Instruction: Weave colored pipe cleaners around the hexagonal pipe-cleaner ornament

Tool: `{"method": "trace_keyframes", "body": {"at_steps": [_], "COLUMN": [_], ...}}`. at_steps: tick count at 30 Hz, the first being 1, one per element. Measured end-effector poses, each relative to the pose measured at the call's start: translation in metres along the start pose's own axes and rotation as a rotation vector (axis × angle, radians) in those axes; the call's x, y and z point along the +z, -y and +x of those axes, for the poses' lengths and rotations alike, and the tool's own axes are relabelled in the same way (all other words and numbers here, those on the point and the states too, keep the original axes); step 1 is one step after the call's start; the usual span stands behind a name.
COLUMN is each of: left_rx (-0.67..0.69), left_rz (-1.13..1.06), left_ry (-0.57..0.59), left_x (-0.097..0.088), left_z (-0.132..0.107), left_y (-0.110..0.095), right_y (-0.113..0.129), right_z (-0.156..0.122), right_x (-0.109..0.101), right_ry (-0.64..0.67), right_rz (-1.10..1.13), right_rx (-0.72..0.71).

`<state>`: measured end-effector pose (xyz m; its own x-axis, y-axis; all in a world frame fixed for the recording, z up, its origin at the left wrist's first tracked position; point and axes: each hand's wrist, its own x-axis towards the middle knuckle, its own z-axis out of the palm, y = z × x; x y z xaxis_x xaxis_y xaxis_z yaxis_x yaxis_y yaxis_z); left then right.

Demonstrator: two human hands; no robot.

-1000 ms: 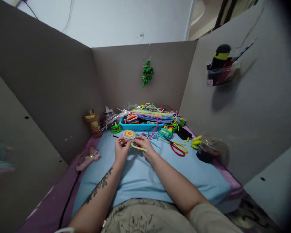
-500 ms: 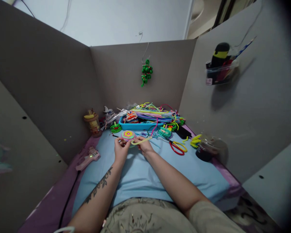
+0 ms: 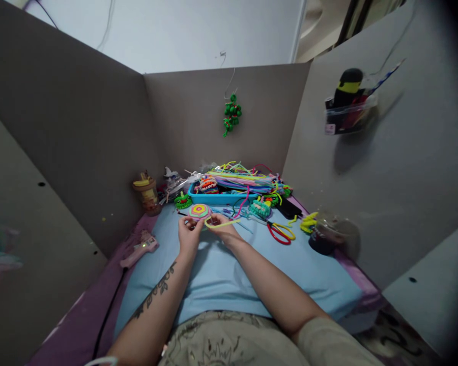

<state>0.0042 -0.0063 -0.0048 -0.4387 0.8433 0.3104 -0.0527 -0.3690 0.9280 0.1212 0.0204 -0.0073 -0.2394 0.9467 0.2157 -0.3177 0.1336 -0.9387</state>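
Both hands are close together over the blue cloth, around a round piece (image 3: 199, 210) with bright rings of yellow, pink, orange and green. My left hand (image 3: 190, 232) pinches its near left edge between thumb and fingers. My right hand (image 3: 221, 229) is closed at its right side, fingers bent around the edge. A pale yellow pipe cleaner (image 3: 224, 224) curves from the near edge of the piece across my right fingers, its loose end pointing right. The fingertips under the piece are hidden.
Behind the hands is a blue tray (image 3: 221, 199) heaped with pipe cleaners. Scissors (image 3: 279, 233) with red and yellow handles lie right. A pink glue gun (image 3: 140, 250) with a cord lies left. Grey panels (image 3: 213, 117) enclose the table on three sides.
The round piece has shifted slightly left and tilted up a little. The pale yellow pipe cleaner has swung, its loose end lower now. My right fingers have moved slightly along the piece's edge.
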Motion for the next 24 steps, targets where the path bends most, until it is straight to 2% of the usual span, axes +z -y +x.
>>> {"method": "trace_keyframes", "body": {"at_steps": [4,9,19,24], "left_rx": [-0.007,-0.051,-0.110,-0.090], "left_rz": [-0.031,-0.042,-0.074,-0.046], "left_ry": [0.013,0.040,0.060,0.045], "left_x": [0.001,0.003,0.005,0.006], "left_z": [-0.001,-0.003,-0.005,-0.005], "left_y": [-0.002,-0.002,-0.005,-0.005], "right_y": [-0.003,-0.004,-0.011,-0.015], "right_z": [-0.004,-0.003,0.002,0.003], "right_x": [0.008,0.011,0.009,0.008], "right_ry": [-0.016,-0.106,-0.143,-0.289], "right_rz": [-0.024,-0.013,-0.037,-0.148], "right_rx": [-0.096,-0.078,-0.121,-0.133]}}
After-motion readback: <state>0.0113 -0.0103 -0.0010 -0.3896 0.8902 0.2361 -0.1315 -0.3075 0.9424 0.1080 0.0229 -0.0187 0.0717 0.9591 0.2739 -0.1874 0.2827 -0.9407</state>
